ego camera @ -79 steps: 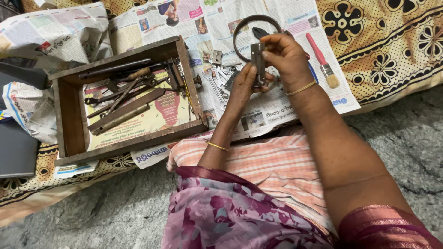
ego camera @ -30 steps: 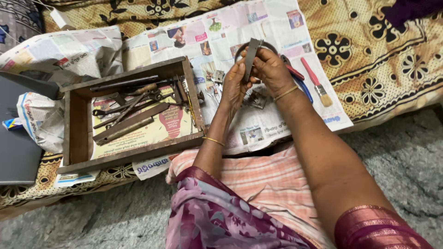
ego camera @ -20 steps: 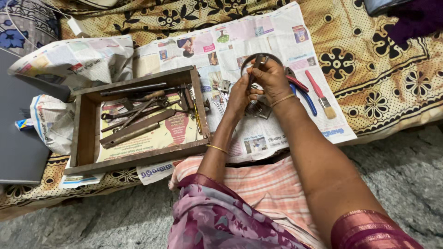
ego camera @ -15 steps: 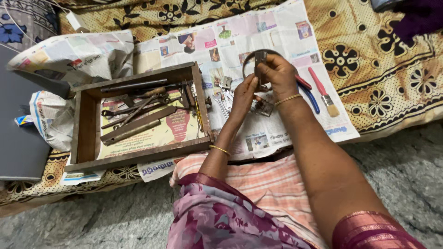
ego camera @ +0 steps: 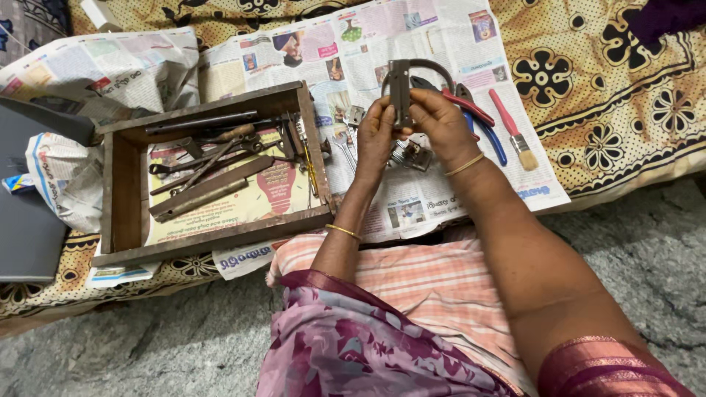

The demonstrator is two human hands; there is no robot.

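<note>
Head view, left to right: a dark flat slab [ego camera: 29, 213] lies at the near-left edge beside crumpled newspaper [ego camera: 66, 158]. Next comes an open wooden box [ego camera: 121, 184] lined with printed paper and holding spanners, rods and a flat metal bar [ego camera: 209, 191]. Compared with a moment ago the box sits in the same place; what has changed is in the hands.

The left hand [ego camera: 375, 136] and right hand [ego camera: 441, 121] are together over the spread newspaper [ego camera: 456, 44], both closed on a flat metal strip [ego camera: 399, 84] joined to a dark curved band [ego camera: 434, 68]. Earlier the band showed as a full ring held higher and farther right; now the strip stands upright between the fingers and only an arc of the band shows behind the right hand. That suggests the piece has been turned and brought closer for working on the strip end.

Just right of the hands lie red-handled pliers [ego camera: 471, 110], and farther right a small red-handled brush [ego camera: 515, 132]. Small metal parts [ego camera: 415, 156] rest near the wrists.
</note>
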